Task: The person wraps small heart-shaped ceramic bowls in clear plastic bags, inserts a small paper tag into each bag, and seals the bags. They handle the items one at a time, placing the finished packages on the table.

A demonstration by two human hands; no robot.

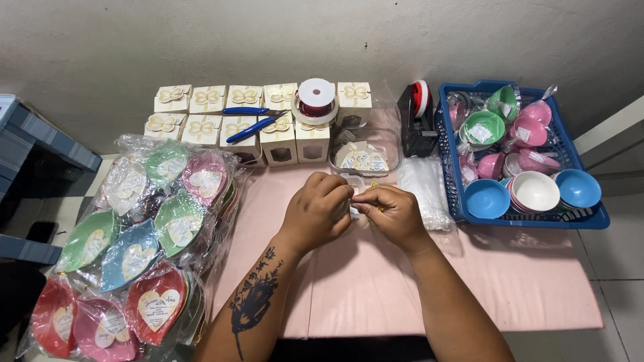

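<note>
Pink table (402, 288): eleven cream boxes (278, 137) rear, wrapped leaf-shaped dishes (134, 248) left. Left hand (318, 211) and right hand (392, 214) grips pinch a small white piece (353, 209).

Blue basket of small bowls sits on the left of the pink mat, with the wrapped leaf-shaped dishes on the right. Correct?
No. The head view shows them swapped: the blue basket of small bowls sits on the right of the pink mat, and the wrapped leaf-shaped dishes lie on the left.

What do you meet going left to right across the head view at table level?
Pile of wrapped leaf-shaped dishes → left hand → right hand → clear plastic bags → blue basket of coloured bowls.
</note>
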